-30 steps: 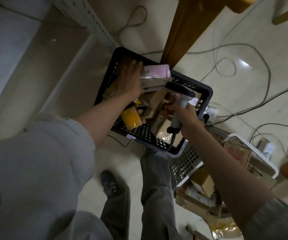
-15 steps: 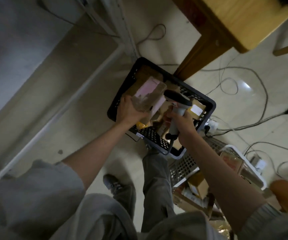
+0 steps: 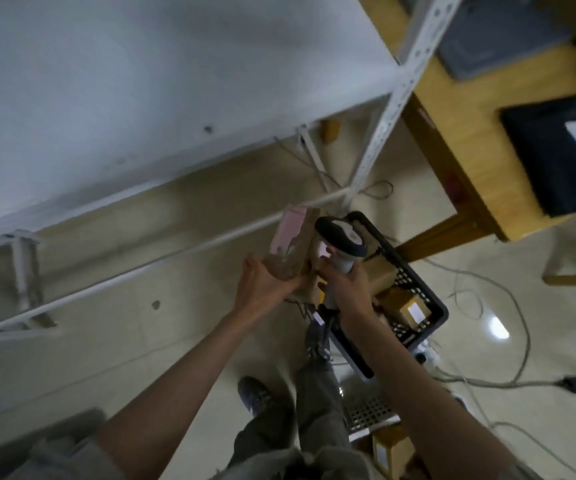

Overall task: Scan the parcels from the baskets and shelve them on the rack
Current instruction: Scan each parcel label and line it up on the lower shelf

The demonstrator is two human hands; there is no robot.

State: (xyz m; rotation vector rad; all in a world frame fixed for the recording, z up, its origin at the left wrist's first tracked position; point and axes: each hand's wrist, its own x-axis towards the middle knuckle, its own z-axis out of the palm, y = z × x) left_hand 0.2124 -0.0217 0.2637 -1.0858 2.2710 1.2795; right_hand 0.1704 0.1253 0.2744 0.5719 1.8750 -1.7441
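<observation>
Parcel [image 3: 288,249]: brown box with a pink label face, which we held up in the air in front of the rack, above the floor and just left of the black basket.
Left hand [image 3: 262,284]: we gripped the parcel from below, thumb on its near face, fingers curled round the lower end.
Right hand [image 3: 347,289]: we had it clenched round the handle of the scanner, its fingers touching the parcel's right edge.
Scanner [image 3: 340,237]: grey handheld unit with a dark rim, head tilted up and left, right beside the parcel's pink face; we could not tell whether it touched.
Black basket [image 3: 432,318]: perforated crate on the floor, to the right of our hands, partly hidden by the right forearm. More brown parcels [image 3: 409,308] lay inside, one showing a white label.
White basket [image 3: 369,415]: lower right, behind the right arm, mostly hidden; we saw another brown box [image 3: 388,452] by it.
Rack [image 3: 387,112]: white metal frame with perforated uprights; the wide shelf filled the upper left, with a lower rail running across at hand level.
Wooden table [image 3: 470,140]: right of the rack, with dark devices on top; blurred.
Floor: pale tiles with loose cables [image 3: 518,320] on the right.
Legs: we saw grey trousers and a dark shoe [image 3: 255,394] at the bottom centre.
</observation>
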